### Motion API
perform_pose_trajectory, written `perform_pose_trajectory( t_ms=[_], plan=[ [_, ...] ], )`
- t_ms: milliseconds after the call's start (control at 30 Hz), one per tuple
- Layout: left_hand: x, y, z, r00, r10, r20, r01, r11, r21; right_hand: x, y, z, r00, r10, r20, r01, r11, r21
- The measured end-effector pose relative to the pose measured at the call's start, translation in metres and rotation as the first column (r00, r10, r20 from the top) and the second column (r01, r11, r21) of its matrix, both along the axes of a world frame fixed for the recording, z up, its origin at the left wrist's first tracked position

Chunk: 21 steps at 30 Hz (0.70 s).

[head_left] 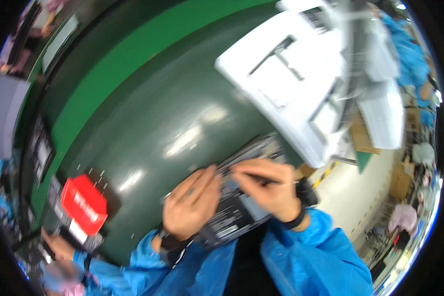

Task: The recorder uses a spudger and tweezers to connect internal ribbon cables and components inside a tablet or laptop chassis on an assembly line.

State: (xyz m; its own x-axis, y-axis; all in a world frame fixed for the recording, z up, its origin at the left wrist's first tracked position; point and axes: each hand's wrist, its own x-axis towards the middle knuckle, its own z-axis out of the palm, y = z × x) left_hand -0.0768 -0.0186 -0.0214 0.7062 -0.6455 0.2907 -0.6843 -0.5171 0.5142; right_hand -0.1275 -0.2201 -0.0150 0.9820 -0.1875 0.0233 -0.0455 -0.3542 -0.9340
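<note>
An opened laptop base [227, 217] lies tilted on the green table right in front of me. Its dark inner parts and a black battery-like block with a pale label show between my hands. My left hand [191, 201] rests over its left side, fingers stretched out and close together, the tips on the inner parts. Over the upper right part, my right hand [269, 187] is closed in a pinch. A dark, thin shape shows under its fingers, too blurred to name. Both hands are smeared a little by motion.
A red box [85, 204] stands on the table [148, 128] at left, with small pale bits scattered near it. At upper right is a large white foam tray [281, 74] holding parts. A co-worker's hand [59, 246] reaches in at lower left.
</note>
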Motion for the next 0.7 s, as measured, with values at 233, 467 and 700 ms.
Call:
perform_pose_trajectory(
  t_ms=[233,467,700],
  plan=[
    [-0.012,-0.002,0.006,0.999,0.044,0.001,-0.044,0.999,-0.012,-0.009,-0.003,-0.012,0.992,0.081,0.098,-0.094,0.987,0.133],
    [-0.054,0.056,0.025,0.884,0.419,0.206,-0.401,0.908,-0.124,-0.046,-0.060,0.004,0.976,-0.024,0.218,0.030,0.999,-0.024],
    [-0.110,0.069,-0.013,0.908,0.420,0.008,-0.420,0.907,0.038,-0.064,-0.063,-0.025,0.985,0.080,0.150,-0.120,0.951,0.284]
  ],
)
